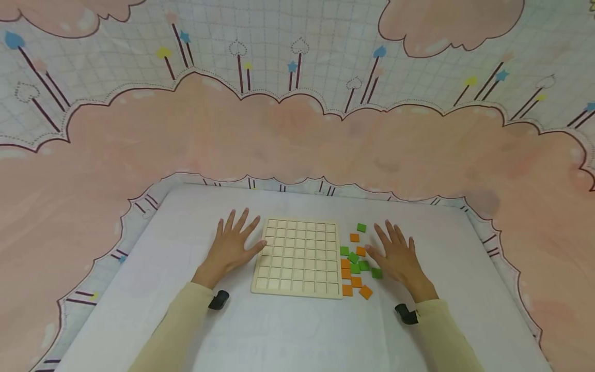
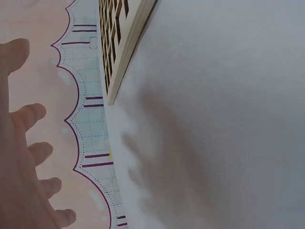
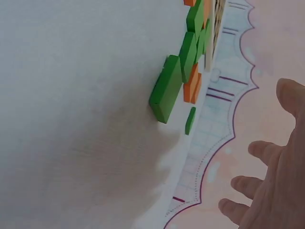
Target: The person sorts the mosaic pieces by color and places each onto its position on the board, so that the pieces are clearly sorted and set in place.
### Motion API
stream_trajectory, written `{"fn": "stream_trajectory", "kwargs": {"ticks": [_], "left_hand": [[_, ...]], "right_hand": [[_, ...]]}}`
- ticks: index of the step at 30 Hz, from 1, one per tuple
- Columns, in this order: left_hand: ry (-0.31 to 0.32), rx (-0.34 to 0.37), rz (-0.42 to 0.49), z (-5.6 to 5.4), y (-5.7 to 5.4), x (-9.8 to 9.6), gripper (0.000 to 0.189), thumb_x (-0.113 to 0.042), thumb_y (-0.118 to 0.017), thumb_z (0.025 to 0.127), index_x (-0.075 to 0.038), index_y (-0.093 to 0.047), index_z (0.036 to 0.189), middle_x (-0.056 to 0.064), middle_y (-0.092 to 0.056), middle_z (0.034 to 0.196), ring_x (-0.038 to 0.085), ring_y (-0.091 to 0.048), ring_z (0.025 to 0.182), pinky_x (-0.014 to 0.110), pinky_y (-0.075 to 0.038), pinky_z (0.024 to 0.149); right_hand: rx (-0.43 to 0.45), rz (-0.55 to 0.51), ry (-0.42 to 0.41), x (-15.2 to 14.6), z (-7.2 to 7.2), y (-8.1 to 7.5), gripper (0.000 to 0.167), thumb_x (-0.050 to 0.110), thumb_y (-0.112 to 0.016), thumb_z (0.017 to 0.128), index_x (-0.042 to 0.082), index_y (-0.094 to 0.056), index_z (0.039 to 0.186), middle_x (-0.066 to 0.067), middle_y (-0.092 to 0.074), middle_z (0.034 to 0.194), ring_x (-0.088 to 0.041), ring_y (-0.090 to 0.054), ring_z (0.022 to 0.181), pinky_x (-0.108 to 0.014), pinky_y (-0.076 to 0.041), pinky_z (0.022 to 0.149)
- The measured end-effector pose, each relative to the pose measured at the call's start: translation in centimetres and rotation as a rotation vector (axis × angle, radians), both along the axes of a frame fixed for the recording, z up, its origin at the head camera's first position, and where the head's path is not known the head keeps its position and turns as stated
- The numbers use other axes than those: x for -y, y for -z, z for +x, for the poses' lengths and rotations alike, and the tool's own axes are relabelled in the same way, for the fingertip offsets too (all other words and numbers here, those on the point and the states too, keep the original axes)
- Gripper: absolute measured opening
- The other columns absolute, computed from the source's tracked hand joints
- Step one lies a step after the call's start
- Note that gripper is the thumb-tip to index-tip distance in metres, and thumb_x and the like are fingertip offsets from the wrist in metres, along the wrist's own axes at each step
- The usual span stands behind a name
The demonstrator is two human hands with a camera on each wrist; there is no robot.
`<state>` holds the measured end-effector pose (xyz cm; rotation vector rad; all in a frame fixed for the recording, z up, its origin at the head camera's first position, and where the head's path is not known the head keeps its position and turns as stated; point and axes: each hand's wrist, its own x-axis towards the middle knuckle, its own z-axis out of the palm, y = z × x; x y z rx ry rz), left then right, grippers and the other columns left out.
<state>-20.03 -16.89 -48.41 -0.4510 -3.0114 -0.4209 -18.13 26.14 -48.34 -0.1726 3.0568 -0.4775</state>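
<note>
Lit evenly and diffusely in the head view, apparently from overhead. Shows faint shading beside both sleeves [image 1: 174,325] toward the near edge of the tabletop [image 1: 297,333]; renders tiles [image 1: 364,265] slightly soft. Reads dimmer and greyer in both wrist views, with broad, blurred shadows [image 2: 171,167] fringed finger-like toward a tabletop edge.

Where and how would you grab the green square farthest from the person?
Probably pinch the far green tile by two opposite edges, coming from the right, where the right hand hovers. It lies flat and apart from the other tiles, so its edges look free.
</note>
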Motion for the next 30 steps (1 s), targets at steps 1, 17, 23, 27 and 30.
{"fn": "stream_trajectory", "kwargs": {"ticks": [1,17,23,27,30], "left_hand": [[0.003,0.007,0.015,0.1,0.2,0.0,0.075,-0.064,-0.047,0.094,-0.025,-0.031,0.155,0.010,-0.016,0.166,0.043,-0.007,0.152,0.069,-0.008,0.120],[0.018,0.135,0.148,1.2,1.8,0.3,0.086,-0.057,-0.061,0.089,-0.014,-0.028,0.156,0.016,-0.019,0.164,0.041,-0.014,0.152,0.060,-0.016,0.123],[0.021,0.239,0.208,1.3,1.9,0.5,0.083,-0.049,-0.065,0.090,-0.017,-0.027,0.157,0.010,-0.019,0.165,0.037,-0.015,0.152,0.060,-0.021,0.121],[0.057,0.274,0.231,1.2,2.1,0.7,0.080,-0.044,-0.068,0.090,-0.017,-0.030,0.155,0.006,-0.022,0.165,0.036,-0.017,0.152,0.061,-0.023,0.120],[0.089,0.280,0.237,1.2,2.2,0.9,0.078,-0.042,-0.069,0.090,-0.015,-0.034,0.154,0.007,-0.027,0.163,0.037,-0.019,0.151,0.061,-0.025,0.120]], "right_hand": [[0.001,-0.007,0.002,0.0,0.1,0.1,0.080,0.064,-0.041,0.097,0.016,-0.022,0.158,-0.019,-0.011,0.165,-0.045,-0.008,0.151,-0.075,-0.003,0.116],[0.068,-0.102,0.024,-1.0,1.6,1.0,0.079,0.053,-0.051,0.097,0.009,-0.023,0.156,-0.025,-0.018,0.162,-0.050,-0.022,0.146,-0.070,-0.022,0.115],[0.088,-0.129,0.014,-1.3,1.9,0.6,0.075,0.046,-0.057,0.096,0.006,-0.029,0.153,-0.026,-0.028,0.158,-0.050,-0.028,0.142,-0.070,-0.028,0.112],[0.078,-0.127,0.002,-1.4,2.1,0.6,0.071,0.041,-0.061,0.095,0.003,-0.036,0.150,-0.027,-0.036,0.153,-0.049,-0.034,0.139,-0.068,-0.032,0.111],[0.077,-0.142,-0.001,-1.4,2.3,0.6,0.068,0.038,-0.064,0.094,0.002,-0.041,0.147,-0.027,-0.042,0.148,-0.048,-0.040,0.135,-0.066,-0.035,0.110]]}}
